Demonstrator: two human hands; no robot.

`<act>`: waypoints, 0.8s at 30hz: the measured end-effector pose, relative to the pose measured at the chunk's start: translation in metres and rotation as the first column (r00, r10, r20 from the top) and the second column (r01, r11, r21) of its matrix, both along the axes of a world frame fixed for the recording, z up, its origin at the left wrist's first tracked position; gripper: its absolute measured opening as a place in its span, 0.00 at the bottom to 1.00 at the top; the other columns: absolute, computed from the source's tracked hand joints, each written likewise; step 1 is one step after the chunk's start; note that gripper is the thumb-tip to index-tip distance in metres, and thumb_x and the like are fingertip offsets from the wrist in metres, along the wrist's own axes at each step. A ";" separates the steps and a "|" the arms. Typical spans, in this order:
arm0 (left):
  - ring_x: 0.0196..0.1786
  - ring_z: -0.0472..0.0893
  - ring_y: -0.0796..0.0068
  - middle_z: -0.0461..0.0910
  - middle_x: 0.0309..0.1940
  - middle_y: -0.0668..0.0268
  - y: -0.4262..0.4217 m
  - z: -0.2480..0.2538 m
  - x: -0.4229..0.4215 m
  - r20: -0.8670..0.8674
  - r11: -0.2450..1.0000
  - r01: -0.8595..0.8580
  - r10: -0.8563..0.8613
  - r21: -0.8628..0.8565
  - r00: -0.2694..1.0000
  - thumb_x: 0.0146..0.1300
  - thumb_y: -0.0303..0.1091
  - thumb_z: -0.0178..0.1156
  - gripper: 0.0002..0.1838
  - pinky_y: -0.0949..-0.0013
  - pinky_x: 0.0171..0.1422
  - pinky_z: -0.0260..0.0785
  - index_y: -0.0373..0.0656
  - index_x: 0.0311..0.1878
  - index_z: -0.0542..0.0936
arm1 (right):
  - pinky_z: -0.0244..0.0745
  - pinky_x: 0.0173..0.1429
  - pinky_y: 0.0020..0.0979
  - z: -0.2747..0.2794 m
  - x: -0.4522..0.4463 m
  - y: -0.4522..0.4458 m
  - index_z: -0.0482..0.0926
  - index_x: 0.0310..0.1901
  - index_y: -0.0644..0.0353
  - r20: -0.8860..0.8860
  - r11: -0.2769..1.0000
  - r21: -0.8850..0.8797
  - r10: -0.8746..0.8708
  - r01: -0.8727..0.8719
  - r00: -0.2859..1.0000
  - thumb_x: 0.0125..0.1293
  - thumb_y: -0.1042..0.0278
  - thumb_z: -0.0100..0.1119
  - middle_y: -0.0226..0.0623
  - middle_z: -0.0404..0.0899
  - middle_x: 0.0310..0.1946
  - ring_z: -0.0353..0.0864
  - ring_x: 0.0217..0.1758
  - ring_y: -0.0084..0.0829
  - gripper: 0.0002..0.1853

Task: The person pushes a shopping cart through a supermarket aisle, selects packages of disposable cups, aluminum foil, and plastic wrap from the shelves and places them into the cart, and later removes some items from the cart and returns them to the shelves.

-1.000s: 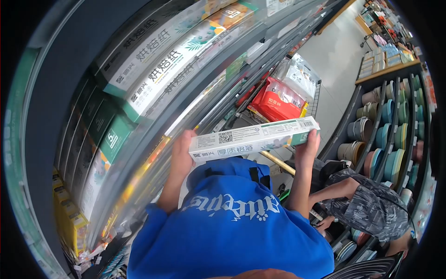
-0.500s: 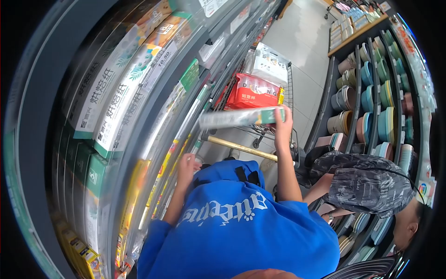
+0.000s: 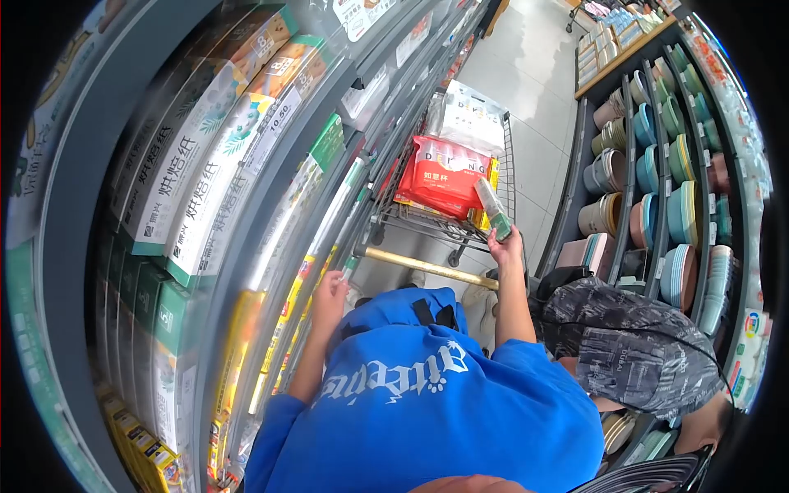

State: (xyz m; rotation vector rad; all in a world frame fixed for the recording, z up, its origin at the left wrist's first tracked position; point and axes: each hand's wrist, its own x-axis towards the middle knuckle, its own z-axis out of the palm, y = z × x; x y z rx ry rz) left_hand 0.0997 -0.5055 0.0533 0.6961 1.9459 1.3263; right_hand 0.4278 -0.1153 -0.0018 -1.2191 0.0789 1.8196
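My right hand (image 3: 505, 245) grips the green end of a long, narrow white-and-green baking paper box (image 3: 494, 208). The box tilts up and away from me, its far end just over the right side of a wire shopping cart (image 3: 508, 168). A red pack of cups (image 3: 448, 177) lies in the cart, behind the box. Beside the shelf on the left, my left hand (image 3: 331, 293) hangs with its fingers loosely bent and nothing visible in them. The cart's yellowish handle bar (image 3: 431, 268) runs between my two hands.
Similar baking paper boxes (image 3: 185, 156) fill the left shelf (image 3: 251, 238). A white pack (image 3: 474, 119) sits deeper in the cart. Stacked bowls (image 3: 608, 171) line the right shelf. Close on my right bends a person in a dark patterned shirt (image 3: 637, 349). Tiled floor (image 3: 530, 66) stretches ahead.
The baking paper box has swung from lying crosswise to pointing forward over the cart. My right hand has lowered slightly with it. My left hand stays by the shelf. The other person has shifted.
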 end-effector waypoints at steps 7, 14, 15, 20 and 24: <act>0.39 0.87 0.64 0.86 0.36 0.57 0.020 0.009 0.018 -0.078 0.994 0.097 -0.101 -0.048 0.992 0.70 0.35 0.62 0.17 0.61 0.45 0.78 0.41 0.59 0.77 | 0.80 0.64 0.50 0.009 -0.009 0.016 0.39 0.79 0.56 -0.185 0.994 0.003 -0.111 0.114 0.976 0.74 0.45 0.59 0.56 0.66 0.67 0.77 0.63 0.53 0.47; 0.55 0.83 0.54 0.83 0.52 0.51 0.037 0.025 0.038 -0.287 0.972 0.234 -0.233 -0.032 0.929 0.69 0.34 0.63 0.19 0.55 0.60 0.75 0.36 0.59 0.76 | 0.77 0.66 0.51 -0.025 0.014 -0.013 0.41 0.78 0.57 0.063 0.972 0.223 0.065 -0.077 0.996 0.73 0.50 0.62 0.57 0.70 0.66 0.81 0.61 0.50 0.46; 0.67 0.75 0.49 0.75 0.64 0.48 0.038 0.030 0.036 -0.224 0.953 0.290 -0.302 -0.087 0.927 0.67 0.35 0.64 0.24 0.53 0.70 0.67 0.36 0.63 0.74 | 0.79 0.64 0.49 -0.018 0.021 -0.021 0.48 0.77 0.59 0.187 0.950 0.244 0.149 -0.193 0.971 0.74 0.51 0.61 0.55 0.72 0.64 0.82 0.61 0.48 0.42; 0.75 0.64 0.39 0.58 0.77 0.45 0.042 0.022 0.025 -0.431 0.916 0.342 -0.400 -0.207 0.809 0.65 0.39 0.66 0.37 0.48 0.77 0.61 0.36 0.74 0.64 | 0.79 0.59 0.46 -0.009 0.085 -0.032 0.77 0.61 0.59 0.996 0.647 -0.088 0.035 -0.758 -0.086 0.65 0.58 0.69 0.46 0.83 0.51 0.83 0.56 0.50 0.25; 0.79 0.57 0.40 0.54 0.78 0.42 0.066 0.025 0.017 -0.494 0.882 0.382 -0.472 -0.277 0.731 0.63 0.40 0.69 0.42 0.42 0.77 0.59 0.39 0.76 0.61 | 0.75 0.65 0.48 0.033 0.111 -0.078 0.81 0.56 0.61 0.826 0.773 -0.240 -0.154 -0.587 -0.542 0.61 0.56 0.70 0.46 0.82 0.55 0.76 0.66 0.49 0.25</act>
